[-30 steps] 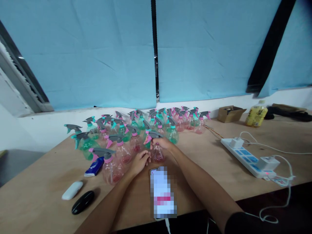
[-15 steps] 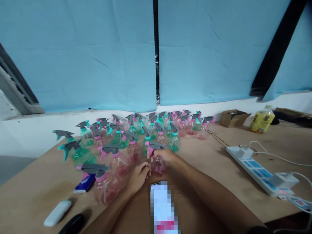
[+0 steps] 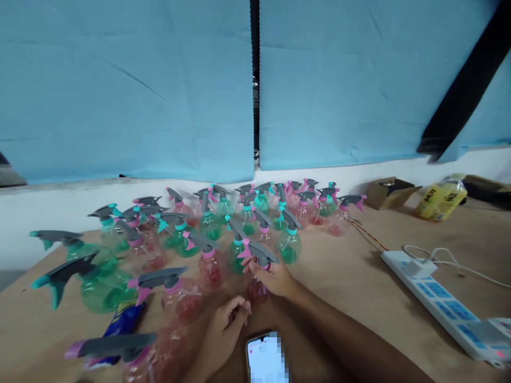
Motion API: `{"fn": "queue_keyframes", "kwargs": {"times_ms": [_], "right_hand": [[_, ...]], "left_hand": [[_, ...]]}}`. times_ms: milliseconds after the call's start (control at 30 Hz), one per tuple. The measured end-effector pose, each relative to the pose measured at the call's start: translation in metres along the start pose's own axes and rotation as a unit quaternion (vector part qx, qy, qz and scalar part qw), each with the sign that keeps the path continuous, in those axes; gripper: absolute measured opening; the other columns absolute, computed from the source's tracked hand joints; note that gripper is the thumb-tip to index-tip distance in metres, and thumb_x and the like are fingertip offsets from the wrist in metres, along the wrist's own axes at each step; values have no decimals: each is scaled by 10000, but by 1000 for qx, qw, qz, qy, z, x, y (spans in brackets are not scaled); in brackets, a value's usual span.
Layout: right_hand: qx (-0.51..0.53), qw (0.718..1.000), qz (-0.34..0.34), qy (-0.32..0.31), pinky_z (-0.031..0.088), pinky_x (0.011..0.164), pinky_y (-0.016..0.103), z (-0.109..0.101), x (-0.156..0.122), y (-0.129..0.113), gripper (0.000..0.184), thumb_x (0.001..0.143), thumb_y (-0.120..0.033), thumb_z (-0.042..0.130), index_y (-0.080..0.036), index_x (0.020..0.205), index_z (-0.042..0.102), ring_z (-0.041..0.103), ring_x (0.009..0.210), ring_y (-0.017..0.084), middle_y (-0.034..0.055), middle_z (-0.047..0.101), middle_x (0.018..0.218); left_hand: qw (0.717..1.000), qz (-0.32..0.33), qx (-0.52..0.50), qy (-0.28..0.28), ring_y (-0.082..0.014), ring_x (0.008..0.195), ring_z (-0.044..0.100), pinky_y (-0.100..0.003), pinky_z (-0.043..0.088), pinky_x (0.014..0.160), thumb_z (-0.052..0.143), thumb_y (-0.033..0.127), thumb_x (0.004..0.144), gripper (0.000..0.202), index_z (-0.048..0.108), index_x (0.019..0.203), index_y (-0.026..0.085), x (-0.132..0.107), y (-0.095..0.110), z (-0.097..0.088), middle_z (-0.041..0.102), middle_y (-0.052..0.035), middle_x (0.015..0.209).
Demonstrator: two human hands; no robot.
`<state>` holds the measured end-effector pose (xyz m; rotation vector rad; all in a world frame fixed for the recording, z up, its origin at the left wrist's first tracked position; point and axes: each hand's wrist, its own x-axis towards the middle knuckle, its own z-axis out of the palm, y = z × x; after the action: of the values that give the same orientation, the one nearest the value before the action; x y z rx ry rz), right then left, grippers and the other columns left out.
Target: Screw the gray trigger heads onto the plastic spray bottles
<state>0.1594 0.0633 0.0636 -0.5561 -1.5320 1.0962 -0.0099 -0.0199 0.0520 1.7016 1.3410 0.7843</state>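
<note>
My right hand [image 3: 271, 274] is wrapped round the neck of a pink spray bottle [image 3: 257, 291], just under its grey head and pink trigger. The bottle's lower part is partly hidden by the hand. To its left, my left hand [image 3: 229, 327] hangs low with its fingers curled in, apart from the bottle, and nothing shows in it. Close behind the held bottle stand a green spray bottle [image 3: 236, 258] and another green one [image 3: 289, 247]. A phone [image 3: 266, 357] with a lit screen lies below my hands.
Several pink and green spray bottles [image 3: 211, 270] crowd the table's [image 3: 339, 298] left and back. A blue packet [image 3: 124, 322] lies among those at the left. On the right are a power strip [image 3: 437, 306] with cables, a cardboard box [image 3: 389, 194] and a yellow-labelled bottle [image 3: 441, 199].
The view has shifted closer, so the near bottles look larger and lower. The held bottle's head now slants down to the right. A white object at the lower left has left the view.
</note>
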Motion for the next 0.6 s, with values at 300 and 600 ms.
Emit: {"fn": "queue_keyframes", "kwargs": {"times_ms": [300,600], "right_hand": [[-143,985,-86,-34,462,983,412,-14,-23,22,412,873,-356,571,-211,1259,551,607,1061,241,107,637,1152],[-134,991,-25,5,485,914,412,-18,-29,14,375,860,-364,592,-214,1204,596,616,956,253,102,650,1049]], "left_hand": [[997,-60,-56,-1,-150,618,530,-240,399,629,447,567,907,445,605,725,194,-15,5,-3,561,10,619],[992,-72,-95,32,-161,588,525,-247,409,579,462,627,869,476,604,717,199,-15,1,-2,568,-3,608]]}}
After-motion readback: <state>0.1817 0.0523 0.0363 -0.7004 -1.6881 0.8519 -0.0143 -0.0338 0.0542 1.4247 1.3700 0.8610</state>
